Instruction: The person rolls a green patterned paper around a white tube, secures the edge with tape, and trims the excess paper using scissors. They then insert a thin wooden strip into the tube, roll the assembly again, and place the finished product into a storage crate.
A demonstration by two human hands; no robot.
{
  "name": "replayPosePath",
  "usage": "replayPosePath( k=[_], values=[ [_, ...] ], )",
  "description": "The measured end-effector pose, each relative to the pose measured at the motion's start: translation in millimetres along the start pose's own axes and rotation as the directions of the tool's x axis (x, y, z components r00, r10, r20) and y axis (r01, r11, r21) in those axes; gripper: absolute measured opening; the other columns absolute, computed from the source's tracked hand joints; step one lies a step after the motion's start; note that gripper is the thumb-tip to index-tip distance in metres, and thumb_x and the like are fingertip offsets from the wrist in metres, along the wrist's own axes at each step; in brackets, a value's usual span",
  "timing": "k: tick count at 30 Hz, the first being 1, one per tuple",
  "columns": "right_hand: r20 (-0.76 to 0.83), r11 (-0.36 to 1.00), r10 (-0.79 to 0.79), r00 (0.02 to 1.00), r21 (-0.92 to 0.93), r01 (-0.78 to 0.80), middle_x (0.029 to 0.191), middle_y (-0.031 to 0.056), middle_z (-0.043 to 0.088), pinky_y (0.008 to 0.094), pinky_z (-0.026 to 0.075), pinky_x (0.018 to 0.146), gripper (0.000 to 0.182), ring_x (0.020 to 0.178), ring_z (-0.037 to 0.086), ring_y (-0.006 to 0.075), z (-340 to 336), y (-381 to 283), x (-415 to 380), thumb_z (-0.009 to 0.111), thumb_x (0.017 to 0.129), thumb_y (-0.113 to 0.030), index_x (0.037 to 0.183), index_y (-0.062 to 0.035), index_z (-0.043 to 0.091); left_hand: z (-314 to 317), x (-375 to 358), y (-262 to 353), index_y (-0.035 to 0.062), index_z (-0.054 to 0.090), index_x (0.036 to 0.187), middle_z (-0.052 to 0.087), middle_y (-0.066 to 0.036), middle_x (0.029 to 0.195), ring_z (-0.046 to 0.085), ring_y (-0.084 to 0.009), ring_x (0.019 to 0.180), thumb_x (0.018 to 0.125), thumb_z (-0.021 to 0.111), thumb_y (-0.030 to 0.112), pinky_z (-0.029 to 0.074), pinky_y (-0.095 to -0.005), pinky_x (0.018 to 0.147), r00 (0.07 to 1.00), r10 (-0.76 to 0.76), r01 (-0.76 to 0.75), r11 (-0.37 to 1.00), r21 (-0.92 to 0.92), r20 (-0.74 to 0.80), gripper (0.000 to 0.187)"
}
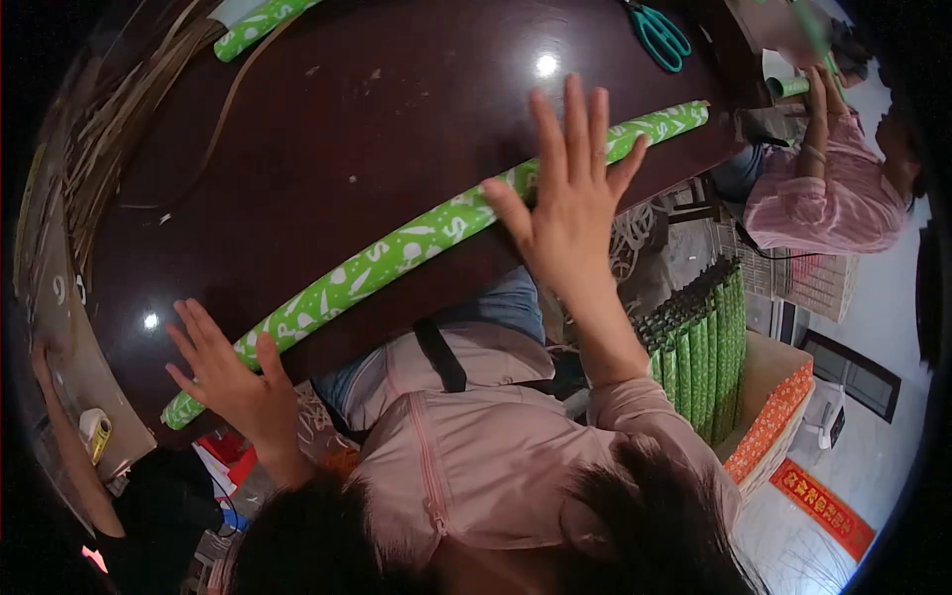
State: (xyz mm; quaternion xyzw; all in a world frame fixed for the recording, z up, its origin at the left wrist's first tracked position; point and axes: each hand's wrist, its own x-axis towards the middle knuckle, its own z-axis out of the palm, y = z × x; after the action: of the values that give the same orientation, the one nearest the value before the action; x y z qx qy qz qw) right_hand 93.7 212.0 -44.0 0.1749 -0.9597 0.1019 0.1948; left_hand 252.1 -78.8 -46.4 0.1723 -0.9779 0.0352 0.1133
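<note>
A long green tube point(382, 260) with white printed shapes, apparently rolled patterned paper or film, lies slantwise across the dark tabletop point(327, 129) close to its near edge. My left hand point(233, 372) rests over the tube's lower left part, fingers spread and stretched out. Over its upper right part lies my right hand point(572, 183), palm down and fingers fanned apart. Neither hand is wrapped round the tube. Parts of it are hidden beneath both hands.
Teal-handled scissors point(661, 40) lie at the far right. Another green roll point(260, 27) and thin brown strips point(129, 119) are at the far left. A box of green rolls point(699, 362) stands right. A co-worker in a pink shirt point(828, 193) sits beyond; another person's arm point(74, 446) shows left.
</note>
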Motion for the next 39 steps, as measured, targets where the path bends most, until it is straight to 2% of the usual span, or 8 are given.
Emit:
replayPosePath(
  k=[10,14,19,22,26,28,34,39],
  values=[
    [-0.158,0.991,0.072,0.985,-0.098,-0.088,0.156,0.0117,0.027,0.0602,0.003,0.114,0.056,0.147,0.018,0.0311,-2,214,28,0.043,0.1,-0.045,0.147,-0.0155,0.035,1,1,-1,0.0044,0.027,0.151,0.031,-0.014,0.155,0.022,-0.0364,0.145,0.099,0.029,0.053,0.007,-0.0584,0.115,1.0,-0.008,0.007,1.0,0.025,0.025,0.071],
    [-0.164,0.972,0.19,0.968,-0.107,-0.208,0.151,0.0166,0.036,0.049,0.021,0.115,0.053,0.142,0.029,0.0338,-1,282,28,0.049,0.1,-0.032,0.145,-0.008,0.036,6,-1,-8,0.0043,0.028,0.151,0.032,-0.014,0.155,0.024,-0.0369,0.144,0.1,0.026,0.054,0.008,-0.0583,0.115,1.0,0.02,-0.021,0.998,0.062,0.016,0.072],
    [-0.378,0.927,0.365,0.851,0.238,-0.291,0.122,0.019,0.062,0.0381,0.047,0.094,0.036,0.114,0.059,0.0354,-20,268,36,0.056,0.097,-0.018,0.129,-0.0018,0.054,9,-1,-13,0.0062,0.028,0.151,0.032,-0.013,0.155,0.026,-0.037,0.143,0.099,0.024,0.058,0.012,-0.0605,0.114,1.0,0.006,-0.008,0.994,0.11,0.015,0.074],
    [-0.558,0.842,0.369,0.744,0.539,-0.013,0.118,0.0144,0.064,0.0353,0.048,0.091,0.033,0.109,0.062,0.029,-29,242,40,0.06,0.096,-0.016,0.125,-0.0003,0.057,20,-4,-25,0.0075,0.028,0.152,0.033,-0.01,0.154,0.025,-0.0359,0.144,0.099,0.023,0.06,0.013,-0.0609,0.114,0.998,0.054,-0.05,0.991,0.125,-0.027,0.074],
    [-0.173,0.916,-0.342,0.923,0.159,0.369,0.135,0.0119,0.055,0.0447,0.037,0.104,0.06,0.125,0.049,0.0306,-63,169,40,0.07,0.082,-0.045,0.128,-0.0086,0.057,23,-2,-20,0.0082,0.028,0.152,0.032,-0.009,0.155,0.026,-0.0349,0.143,0.099,0.022,0.06,0.013,-0.0601,0.114,0.982,0.089,-0.09,0.996,-0.002,-0.169,0.074],
    [0.085,0.814,-0.572,0.816,0.183,0.552,0.138,0.0096,0.052,0.0459,0.039,0.101,0.069,0.126,0.048,0.0289,-43,139,38,0.066,0.077,-0.058,0.128,-0.0127,0.057,10,-4,-15,0.0073,0.028,0.151,0.031,-0.01,0.155,0.027,-0.0353,0.143,0.099,0.022,0.059,0.014,-0.0589,0.114,1.0,0.021,-0.021,0.991,0.132,-0.002,0.074],
    [0.046,0.745,-0.657,0.753,0.196,0.638,0.096,0.0026,0.053,0.036,0.044,0.077,0.045,0.091,0.053,0.0211,-29,131,37,0.066,0.079,-0.049,0.106,-0.0128,0.062,-22,-14,-60,-0.0042,0.038,0.142,0.045,-0.019,0.144,0.039,-0.0397,0.133,0.105,0.026,0.026,0.025,-0.0502,0.111,0.996,0.087,-0.088,0.996,0.012,0.033,0.049],
    [-0.044,0.722,-0.692,0.721,-0.059,0.689,0.089,0.0037,0.054,0.0358,0.044,0.07,0.047,0.079,0.053,0.0214,-56,152,2,0.064,0.082,-0.048,0.104,-0.0062,0.059,49,-15,-225,0.0042,0.056,0.132,0.055,-0.021,0.133,0.052,-0.0389,0.123,0.103,0.04,0.019,0.037,-0.0498,0.107,0.879,0.281,-0.349,0.93,-0.117,-0.386,0.037]
  ],
)
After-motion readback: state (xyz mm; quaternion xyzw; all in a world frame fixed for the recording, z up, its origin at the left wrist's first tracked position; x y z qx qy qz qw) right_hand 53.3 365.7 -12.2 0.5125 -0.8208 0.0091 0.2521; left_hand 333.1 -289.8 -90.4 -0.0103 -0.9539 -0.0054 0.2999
